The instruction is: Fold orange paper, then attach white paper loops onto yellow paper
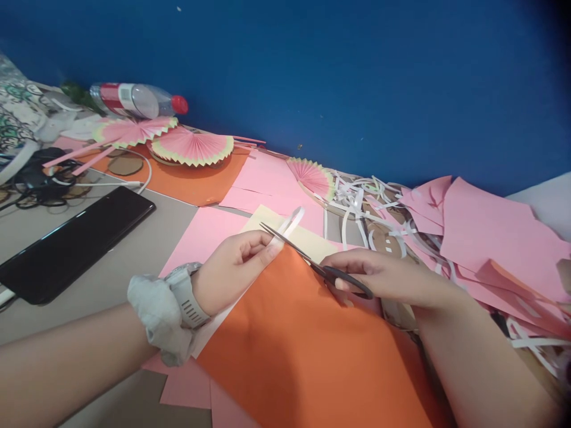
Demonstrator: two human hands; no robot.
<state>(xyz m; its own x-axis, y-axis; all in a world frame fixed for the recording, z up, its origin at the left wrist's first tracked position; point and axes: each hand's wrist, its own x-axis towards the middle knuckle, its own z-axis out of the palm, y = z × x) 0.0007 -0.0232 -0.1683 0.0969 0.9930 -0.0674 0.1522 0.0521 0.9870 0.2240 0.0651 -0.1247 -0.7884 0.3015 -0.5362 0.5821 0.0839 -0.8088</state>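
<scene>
Left hand (236,267): thumb and fingers pinch the upper corner of the orange sheet (321,345), which spreads toward six o'clock. Scissors (317,267): near centre, long axis ten-to-four, tips toward ten. Right hand (379,274): curled round the scissors' four-o'clock end.

Over on the left of the table (134,244) lies a phone (78,244), cables (49,178) behind it. Farther back, along the wall (334,77), there's a bottle (138,101) on its side, two paper fans (191,145) just before it. A third fan (314,178) sits farther right, beside paper strips (357,208); right of those, piled sheets (486,220). Front and centre: the cutting sheet (303,333), scissors (328,273) at its far edge.
</scene>
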